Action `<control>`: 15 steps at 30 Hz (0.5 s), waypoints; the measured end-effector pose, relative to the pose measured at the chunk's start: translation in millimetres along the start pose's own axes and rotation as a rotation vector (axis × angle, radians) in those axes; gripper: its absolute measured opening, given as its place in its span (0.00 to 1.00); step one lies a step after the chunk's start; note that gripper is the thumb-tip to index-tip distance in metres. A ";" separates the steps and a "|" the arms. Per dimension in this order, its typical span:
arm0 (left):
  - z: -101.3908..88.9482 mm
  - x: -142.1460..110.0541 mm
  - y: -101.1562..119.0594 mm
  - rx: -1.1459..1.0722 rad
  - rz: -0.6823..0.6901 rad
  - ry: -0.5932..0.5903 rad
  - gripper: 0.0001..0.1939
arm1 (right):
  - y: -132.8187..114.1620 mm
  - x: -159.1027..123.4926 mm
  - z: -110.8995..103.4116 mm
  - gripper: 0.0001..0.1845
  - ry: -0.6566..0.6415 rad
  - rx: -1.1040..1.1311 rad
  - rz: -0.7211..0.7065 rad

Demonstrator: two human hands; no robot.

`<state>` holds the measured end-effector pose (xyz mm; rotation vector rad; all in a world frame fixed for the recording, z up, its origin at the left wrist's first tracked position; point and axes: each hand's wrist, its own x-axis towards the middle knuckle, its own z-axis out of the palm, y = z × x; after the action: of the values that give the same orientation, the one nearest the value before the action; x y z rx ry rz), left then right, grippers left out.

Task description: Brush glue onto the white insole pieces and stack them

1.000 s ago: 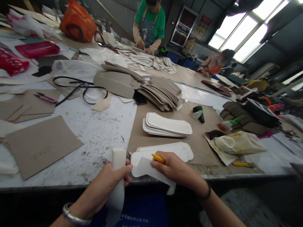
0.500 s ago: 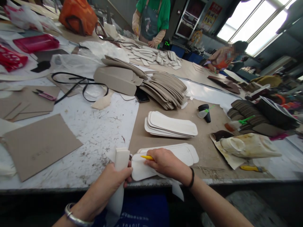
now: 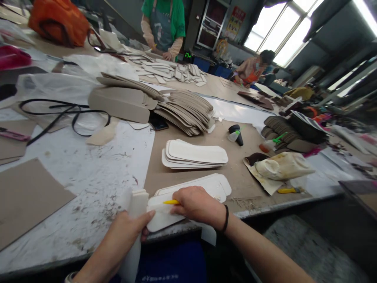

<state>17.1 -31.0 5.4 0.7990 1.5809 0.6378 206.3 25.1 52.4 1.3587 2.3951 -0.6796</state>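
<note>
My left hand (image 3: pixel 125 236) is closed round a bundle of white cut pieces (image 3: pixel 138 204) that stands upright at the table's near edge. Its thumb presses on the end of a flat white piece (image 3: pixel 159 220). My right hand (image 3: pixel 198 205) is closed on a yellow tool (image 3: pixel 171 202) whose tip lies on that white piece. The piece tops a low stack of white pieces (image 3: pixel 210 184) on brown card. A second stack of white pieces (image 3: pixel 193 155) lies just behind.
Fanned piles of tan pieces (image 3: pixel 188 112) sit mid-table beside a black cord (image 3: pixel 64 114). A black and green bottle (image 3: pixel 236 134), a cream pouch (image 3: pixel 282 167) and a yellow cutter (image 3: pixel 287 190) lie right. A person in green (image 3: pixel 161 23) and another seated person (image 3: pixel 253 68) work farther back.
The view has shifted to the right and slightly down. My right hand has slid the yellow tool leftward along the white piece; my left hand keeps hold of the upright bundle.
</note>
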 end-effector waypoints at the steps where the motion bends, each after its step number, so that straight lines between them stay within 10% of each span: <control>1: -1.1 -0.8 -0.9 -0.009 -0.007 0.011 0.20 | 8.7 -9.2 -0.3 0.11 -0.005 0.006 0.037; 8: -3.2 0.0 -6.8 -0.006 -0.066 0.075 0.18 | 83.1 -71.3 11.2 0.07 0.236 0.259 0.412; 15: -4.3 11.7 -10.2 0.099 -0.075 0.098 0.15 | 80.7 -60.0 15.9 0.10 0.213 0.103 0.587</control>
<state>10.7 -27.9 -9.0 0.7874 1.7349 0.5543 306.6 8.8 47.4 2.1363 1.9505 -0.5139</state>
